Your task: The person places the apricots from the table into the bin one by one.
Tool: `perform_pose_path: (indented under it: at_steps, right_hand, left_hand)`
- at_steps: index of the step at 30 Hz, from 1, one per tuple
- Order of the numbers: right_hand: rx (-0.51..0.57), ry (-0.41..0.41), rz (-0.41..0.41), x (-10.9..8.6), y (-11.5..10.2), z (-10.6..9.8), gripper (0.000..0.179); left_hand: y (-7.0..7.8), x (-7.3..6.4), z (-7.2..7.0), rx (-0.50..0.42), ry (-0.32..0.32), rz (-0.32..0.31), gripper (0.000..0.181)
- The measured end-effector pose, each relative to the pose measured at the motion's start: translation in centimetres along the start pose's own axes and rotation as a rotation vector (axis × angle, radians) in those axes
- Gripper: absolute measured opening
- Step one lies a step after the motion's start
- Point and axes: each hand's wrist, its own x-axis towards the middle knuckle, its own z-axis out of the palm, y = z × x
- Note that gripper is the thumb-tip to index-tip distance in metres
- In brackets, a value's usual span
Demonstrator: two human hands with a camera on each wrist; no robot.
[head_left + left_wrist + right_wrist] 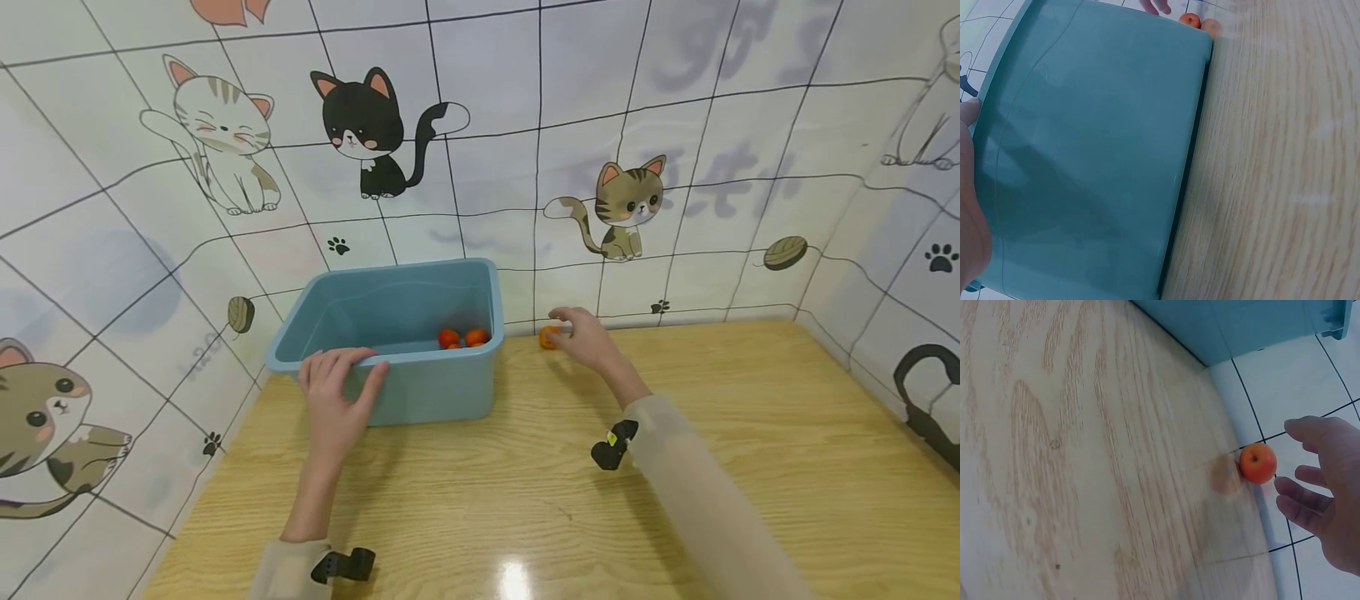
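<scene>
A light blue plastic bin [431,387] stands on the wooden table against the wall. My left hand [333,400] holds its front rim, fingers over the edge and thumb on the outer side; in the left wrist view only part of this hand [969,219] shows. Inside, at the right end, lie several small red-orange fruits [476,337], partly hidden by the front wall. To the right of the bin, a small round orange fruit [1258,463] sits on the table by the wall. Around it, slightly apart, my right hand [1335,487] spreads its loosely bent fingers.
The wooden table [480,500] meets a tiled-pattern wall [495,167] with cartoon cats at the back and sides. A black curved object [922,400] is at the far right edge. Each wrist carries a small black camera [611,450].
</scene>
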Motion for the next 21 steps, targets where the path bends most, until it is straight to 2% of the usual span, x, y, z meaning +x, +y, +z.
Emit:
perform_pose_path:
  at_steps: [4, 16, 21]
  right_hand:
    - [-0.037, -0.009, -0.005, 0.1, 0.3, 0.5, 0.048]
    - [-0.044, -0.078, 0.010, 0.7, 1.2, 2.5, 0.052]
    - [-0.043, -0.060, 0.018, 0.6, 1.5, 2.9, 0.044]
  left_hand:
    - [0.0, 0.0, 0.1, -0.002, 0.003, 0.003, 0.023]
    - [-0.2, -0.3, 0.1, 0.004, -0.003, -0.005, 0.027]
    - [-0.2, -0.1, 0.1, 0.005, 0.001, 0.004, 0.029]
